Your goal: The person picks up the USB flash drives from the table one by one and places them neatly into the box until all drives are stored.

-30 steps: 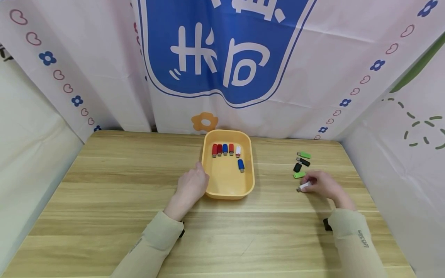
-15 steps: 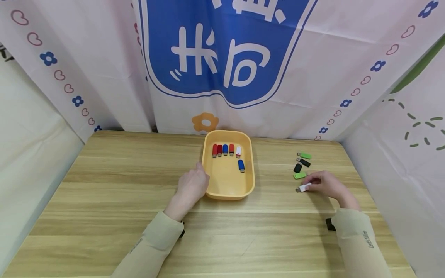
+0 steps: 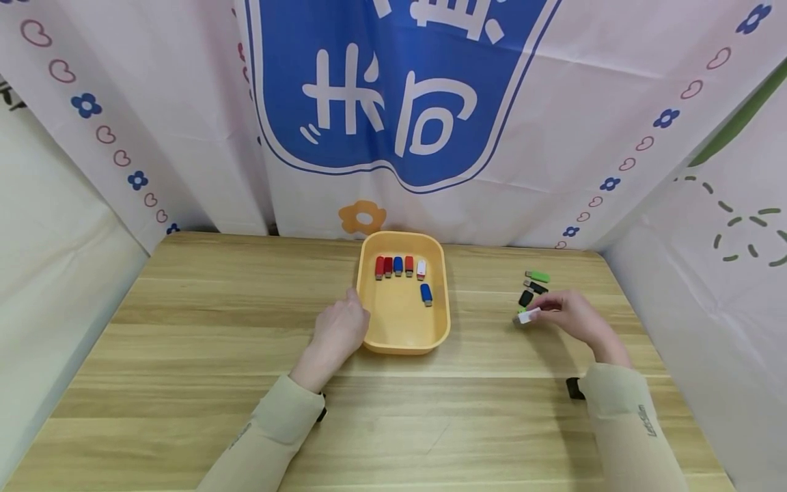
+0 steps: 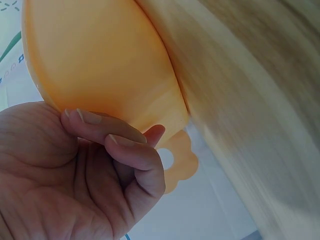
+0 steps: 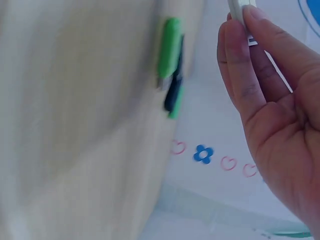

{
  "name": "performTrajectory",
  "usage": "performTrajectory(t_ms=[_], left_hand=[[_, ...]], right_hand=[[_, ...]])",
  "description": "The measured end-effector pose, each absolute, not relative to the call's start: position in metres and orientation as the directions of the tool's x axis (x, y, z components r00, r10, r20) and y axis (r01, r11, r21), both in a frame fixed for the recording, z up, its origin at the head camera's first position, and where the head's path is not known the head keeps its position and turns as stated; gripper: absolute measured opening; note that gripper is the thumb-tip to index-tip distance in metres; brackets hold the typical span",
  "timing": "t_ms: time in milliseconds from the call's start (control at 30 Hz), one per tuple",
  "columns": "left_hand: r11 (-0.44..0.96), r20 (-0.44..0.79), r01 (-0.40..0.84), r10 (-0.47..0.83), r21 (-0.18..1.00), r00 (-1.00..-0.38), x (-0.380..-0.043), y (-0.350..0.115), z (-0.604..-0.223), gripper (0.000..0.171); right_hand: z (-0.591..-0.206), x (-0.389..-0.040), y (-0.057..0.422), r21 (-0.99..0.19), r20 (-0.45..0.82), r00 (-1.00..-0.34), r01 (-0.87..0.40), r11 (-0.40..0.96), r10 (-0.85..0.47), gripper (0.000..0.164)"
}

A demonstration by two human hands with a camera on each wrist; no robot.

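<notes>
In the head view my right hand [image 3: 574, 318] pinches a white USB stick [image 3: 529, 316] between thumb and fingers, its metal plug to the left. The stick partly covers a green USB stick [image 3: 521, 310] in this view. My left hand [image 3: 340, 326] holds the left side of a yellow tray [image 3: 404, 347] near its front corner. In the left wrist view its fingers [image 4: 135, 150] curl against the outer wall; the thumb tip is hidden. Inside the tray, red, blue and white USB sticks stand in a row, with one blue USB stick [image 3: 426, 294] below it.
Beyond my right hand lie a green USB stick [image 3: 537, 276], a black USB stick [image 3: 536, 287] and a short black one [image 3: 525, 298]. The wooden table [image 3: 215, 307] meets a printed curtain [image 3: 522, 205] at the back, with white cloth on both sides.
My right hand has moved up and slightly left in the head view, carrying the white USB stick over the nearer green one. The left hand and tray stay where they were.
</notes>
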State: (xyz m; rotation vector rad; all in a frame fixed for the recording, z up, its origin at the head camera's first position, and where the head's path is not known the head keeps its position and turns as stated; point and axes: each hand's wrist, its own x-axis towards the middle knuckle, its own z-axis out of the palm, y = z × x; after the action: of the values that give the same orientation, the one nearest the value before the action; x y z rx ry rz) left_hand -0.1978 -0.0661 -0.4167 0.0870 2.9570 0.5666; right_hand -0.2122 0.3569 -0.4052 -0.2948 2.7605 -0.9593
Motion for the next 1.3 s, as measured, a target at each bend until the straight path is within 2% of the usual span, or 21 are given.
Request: performTrajectory(t_ms=[200, 400, 967, 1300], left_hand=[[0.928, -0.098, 0.043, 0.085, 0.371, -0.991, -0.197, -0.066, -0.416, 0.028], [0.931, -0.105, 0.039, 0.082, 0.364, -0.991, -0.197, -0.066, -0.417, 0.029], [0.932, -0.101, 0.046, 0.087, 0.360, -0.991, -0.197, -0.066, -0.415, 0.030], [0.929, -0.083, 0.060, 0.096, 0.366, -0.992, -0.196, -0.066, -0.416, 0.029]], right_hand=[[-0.391, -0.221, 0.340, -0.656, -0.106, -0.948, -0.161, 0.738, -0.300, 0.016], [-0.374, -0.231, 0.315, -0.668, -0.147, -0.932, -0.155, 0.728, -0.332, 0.015], [-0.335, -0.251, 0.242, -0.577, -0.134, -0.870, -0.320, 0.751, -0.474, 0.012], [-0.335, -0.260, 0.209, -0.522, -0.143, -0.835, -0.393, 0.757, -0.532, 0.010]])
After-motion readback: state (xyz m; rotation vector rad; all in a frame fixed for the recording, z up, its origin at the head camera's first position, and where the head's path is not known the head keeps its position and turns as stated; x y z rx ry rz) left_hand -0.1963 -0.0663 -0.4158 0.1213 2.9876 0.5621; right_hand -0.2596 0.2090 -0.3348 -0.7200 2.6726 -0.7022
